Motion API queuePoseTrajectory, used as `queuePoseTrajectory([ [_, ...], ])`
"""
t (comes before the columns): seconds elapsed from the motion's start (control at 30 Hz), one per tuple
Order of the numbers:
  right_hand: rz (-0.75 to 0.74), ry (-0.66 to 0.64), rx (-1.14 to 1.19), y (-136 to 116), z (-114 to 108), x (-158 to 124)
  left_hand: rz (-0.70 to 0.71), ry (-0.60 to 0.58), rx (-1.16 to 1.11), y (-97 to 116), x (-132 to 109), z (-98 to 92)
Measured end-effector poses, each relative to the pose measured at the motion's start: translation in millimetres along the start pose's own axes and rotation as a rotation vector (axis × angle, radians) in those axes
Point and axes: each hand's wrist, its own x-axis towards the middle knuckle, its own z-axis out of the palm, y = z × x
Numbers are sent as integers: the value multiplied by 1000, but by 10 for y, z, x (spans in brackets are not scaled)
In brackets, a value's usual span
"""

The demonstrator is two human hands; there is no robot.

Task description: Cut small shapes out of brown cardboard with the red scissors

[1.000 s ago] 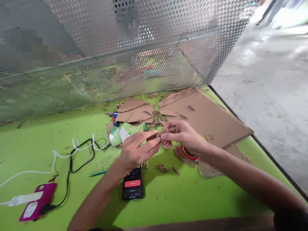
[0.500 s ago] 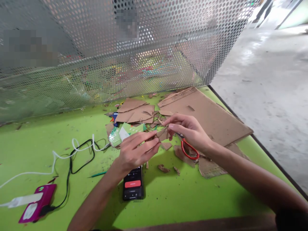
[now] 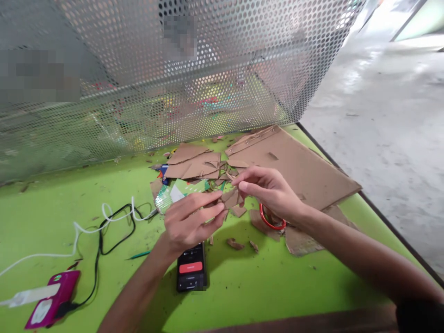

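Note:
Between my two hands is a small piece of brown cardboard (image 3: 231, 198), held just above the green table. My left hand (image 3: 194, 219) pinches its left edge with thumb and fingers. At its right edge, my right hand (image 3: 268, 189) has thumb and forefinger closed on it. Scissors with red handles (image 3: 274, 225) lie below my right wrist, their blades hidden by the hand. Cardboard scraps (image 3: 236, 243) are scattered under and around my hands. A phone (image 3: 192, 268) with a lit screen lies flat below my left hand.
A perforated metal panel (image 3: 194, 88) stands along the table's back. A large cardboard sheet (image 3: 294, 162) covers the back right, with torn cardboard (image 3: 194, 162) beside it. At left, cables (image 3: 100, 226) run to a magenta power bank (image 3: 53, 296); a green pencil-like stick (image 3: 138, 255) lies nearby.
Both hands have shifted slightly left with the cardboard piece, as the whole view also shifted a little. Their hold on it looks the same.

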Motion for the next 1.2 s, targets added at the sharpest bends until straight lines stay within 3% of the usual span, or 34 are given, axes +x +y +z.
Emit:
queuePoseTrajectory([
  [0.23,230,-172,360,126,33,17,10,-18,37,53,29,-26],
  [1.2,177,-191,534,186,93,3,47,-43,55,39,-60,-88],
])
